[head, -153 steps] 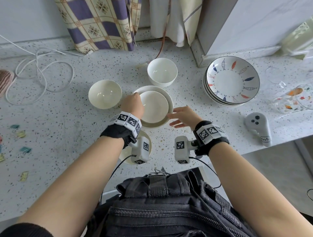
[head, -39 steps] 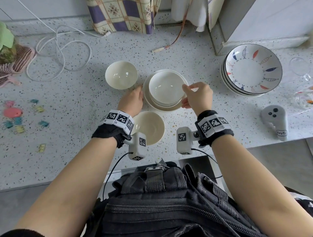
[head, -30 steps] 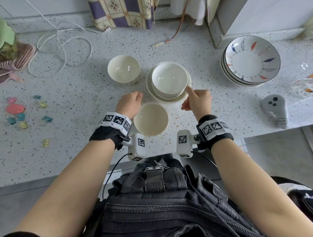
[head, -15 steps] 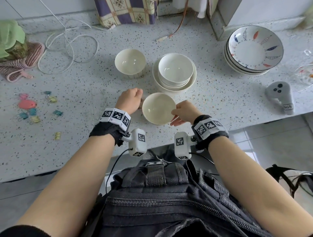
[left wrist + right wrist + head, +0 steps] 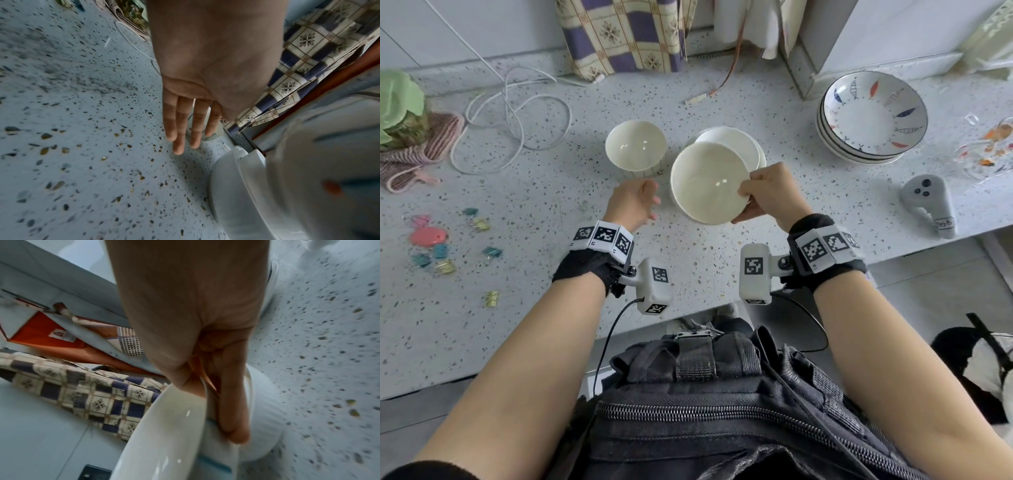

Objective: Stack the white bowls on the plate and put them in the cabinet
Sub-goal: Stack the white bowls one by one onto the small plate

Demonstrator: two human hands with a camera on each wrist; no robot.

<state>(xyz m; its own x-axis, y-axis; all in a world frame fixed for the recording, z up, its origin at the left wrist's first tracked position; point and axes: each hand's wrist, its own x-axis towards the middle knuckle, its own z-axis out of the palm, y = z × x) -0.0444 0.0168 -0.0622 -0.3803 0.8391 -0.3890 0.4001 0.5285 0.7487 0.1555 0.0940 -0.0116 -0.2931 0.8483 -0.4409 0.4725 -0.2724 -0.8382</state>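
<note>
While the right hand (image 5: 768,196) pinches the right rim of one white bowl (image 5: 707,183) and holds it tilted in the air just near of the plate (image 5: 761,154), the left hand (image 5: 632,204) hangs over the speckled counter (image 5: 517,212) with fingers straight and loose, holding nothing. That plate already has a bowl (image 5: 729,141) sitting in it, mostly hidden behind the lifted one. A third white bowl (image 5: 635,149) stands on the counter just left of the plate, and a stack of fish-pattern dishes (image 5: 873,116) sits far right.
</note>
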